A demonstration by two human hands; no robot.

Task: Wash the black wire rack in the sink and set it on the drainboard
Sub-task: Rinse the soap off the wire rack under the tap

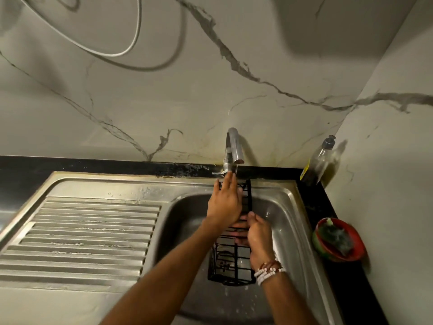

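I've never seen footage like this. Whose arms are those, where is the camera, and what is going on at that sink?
There is no machine here: a person wears a camera on the head, looking down at their own arms. The right hand, with beaded bracelets, holds the black wire rack over the steel sink. The left hand reaches toward the chrome tap, which trickles water. The ribbed drainboard lies left. On the right stand a clear soap bottle and a red bowl holding a scrubber.

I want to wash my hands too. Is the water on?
On. A thin stream runs from the tap spout onto the left hand above the black wire rack in the sink.
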